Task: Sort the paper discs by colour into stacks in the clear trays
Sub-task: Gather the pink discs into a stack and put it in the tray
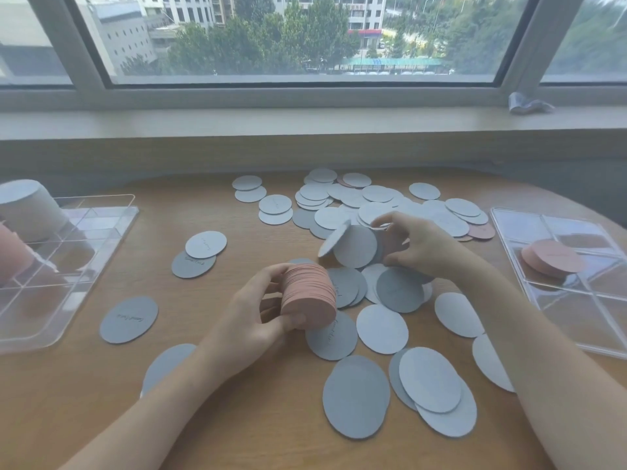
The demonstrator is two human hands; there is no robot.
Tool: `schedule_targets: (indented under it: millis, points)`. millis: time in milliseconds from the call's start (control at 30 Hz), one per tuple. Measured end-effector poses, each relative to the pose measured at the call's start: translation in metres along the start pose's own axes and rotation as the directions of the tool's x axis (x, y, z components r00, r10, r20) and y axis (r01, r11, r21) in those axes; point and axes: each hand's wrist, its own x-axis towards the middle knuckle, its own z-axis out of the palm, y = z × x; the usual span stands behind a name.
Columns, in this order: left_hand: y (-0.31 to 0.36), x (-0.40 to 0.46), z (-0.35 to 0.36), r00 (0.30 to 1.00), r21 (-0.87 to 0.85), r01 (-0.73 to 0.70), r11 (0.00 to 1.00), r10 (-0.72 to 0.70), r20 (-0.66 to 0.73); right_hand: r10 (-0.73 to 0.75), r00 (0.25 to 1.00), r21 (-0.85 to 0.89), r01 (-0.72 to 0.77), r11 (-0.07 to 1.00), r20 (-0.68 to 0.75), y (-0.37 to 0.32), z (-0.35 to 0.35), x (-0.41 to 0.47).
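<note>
Wooden table under a wide window, strewn with grey discs across centre and lower right. Left hand closed round a pink stack at centre; right hand pinching a few pale discs just above. Best squared edge-on before lowering into a clear tray at right, beside pink there; another tray at left.

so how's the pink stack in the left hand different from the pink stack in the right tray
The pink stack in the left hand is thick, gripped off the table and tipped on its side. The pink stack in the right tray is far thinner and lies flat in one compartment, untouched. Both are the same pink round discs.
</note>
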Motion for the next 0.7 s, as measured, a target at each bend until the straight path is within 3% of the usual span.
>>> schedule_targets:
  millis: [200,433,700]
  points:
    - [-0.002,0.001,-0.001,1.0,0.02,-0.004,1.0,0.004,-0.004,-0.101,0.968,0.028,0.11,0.994,-0.229,-0.009,0.006,0.003]
    - [-0.006,0.002,-0.002,1.0,0.034,-0.007,0.999,0.007,-0.016,-0.103,0.847,0.165,0.218,0.962,-0.521,-0.034,0.009,-0.007]
    - [-0.006,0.002,-0.003,0.999,0.039,-0.027,0.999,0.028,-0.023,-0.14,0.947,0.425,0.258,0.867,-0.29,-0.068,0.058,-0.021]
